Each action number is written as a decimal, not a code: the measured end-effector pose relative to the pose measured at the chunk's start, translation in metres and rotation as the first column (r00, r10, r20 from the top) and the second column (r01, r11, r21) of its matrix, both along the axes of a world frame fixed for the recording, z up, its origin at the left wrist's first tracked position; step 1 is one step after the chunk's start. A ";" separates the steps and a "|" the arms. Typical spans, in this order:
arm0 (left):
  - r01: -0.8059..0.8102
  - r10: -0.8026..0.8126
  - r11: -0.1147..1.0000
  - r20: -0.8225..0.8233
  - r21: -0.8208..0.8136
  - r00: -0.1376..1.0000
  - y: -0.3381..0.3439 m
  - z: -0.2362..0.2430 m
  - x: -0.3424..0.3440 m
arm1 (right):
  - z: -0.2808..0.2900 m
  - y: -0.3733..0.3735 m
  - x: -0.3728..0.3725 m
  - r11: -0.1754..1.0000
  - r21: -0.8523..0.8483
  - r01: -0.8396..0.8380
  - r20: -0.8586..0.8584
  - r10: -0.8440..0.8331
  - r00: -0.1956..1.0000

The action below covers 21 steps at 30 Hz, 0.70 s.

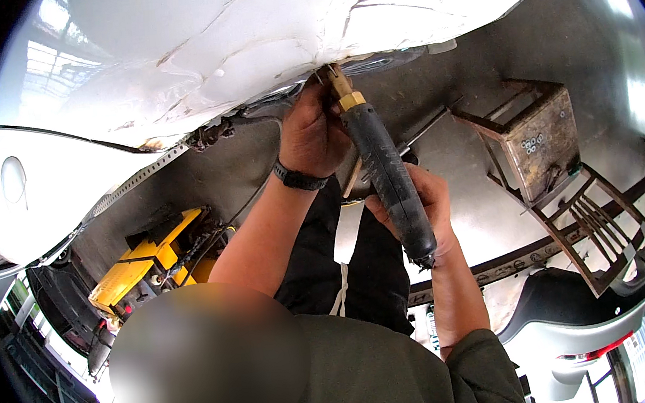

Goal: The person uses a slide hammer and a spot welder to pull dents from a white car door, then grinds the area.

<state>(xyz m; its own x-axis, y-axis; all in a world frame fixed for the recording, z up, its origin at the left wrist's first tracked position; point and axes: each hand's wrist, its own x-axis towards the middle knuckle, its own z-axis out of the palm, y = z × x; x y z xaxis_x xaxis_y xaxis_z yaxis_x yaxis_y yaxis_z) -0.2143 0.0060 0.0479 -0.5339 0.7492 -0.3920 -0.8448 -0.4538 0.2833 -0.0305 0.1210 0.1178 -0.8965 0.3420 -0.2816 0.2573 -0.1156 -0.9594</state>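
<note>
A dented white car body panel [245, 46] fills the top of the view. A tool with a long black handle [390, 179] and a brass tip [341, 83] points up at the panel's lower edge. My left hand [312, 132], with a black band on its wrist, is closed around the tool's front end, just under the panel edge. My right hand [428, 207] grips the lower part of the black handle. A thin metal rod [424, 131] sticks out to the right behind the handle.
A yellow machine [150, 265] sits on the grey floor at the left. At the right are a rusty metal box stand [545, 137] and a barred metal frame [590, 234]. A white bumper part [576, 332] lies at the lower right.
</note>
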 end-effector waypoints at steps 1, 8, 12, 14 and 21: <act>0.001 -0.001 1.000 0.024 0.003 1.000 0.000 -0.001 0.000 | 0.001 0.000 -0.001 1.000 -0.008 0.010 0.004 -0.010 1.000; 0.034 -0.042 0.983 0.041 0.179 0.998 -0.003 -0.012 0.000 | 0.012 0.001 -0.005 0.996 -0.089 0.018 0.043 -0.014 0.999; 0.067 -0.070 0.974 0.009 0.215 0.998 -0.006 -0.019 -0.002 | 0.011 0.000 -0.006 0.998 -0.037 0.057 0.029 -0.056 0.998; 0.072 -0.075 0.973 0.005 0.221 0.997 -0.006 -0.017 -0.001 | 0.006 0.000 -0.002 0.999 0.008 0.037 0.008 -0.037 0.999; 0.006 -0.026 0.975 0.087 0.222 0.996 0.001 -0.003 0.004 | -0.004 -0.011 0.004 0.999 -0.020 0.048 0.044 -0.048 0.998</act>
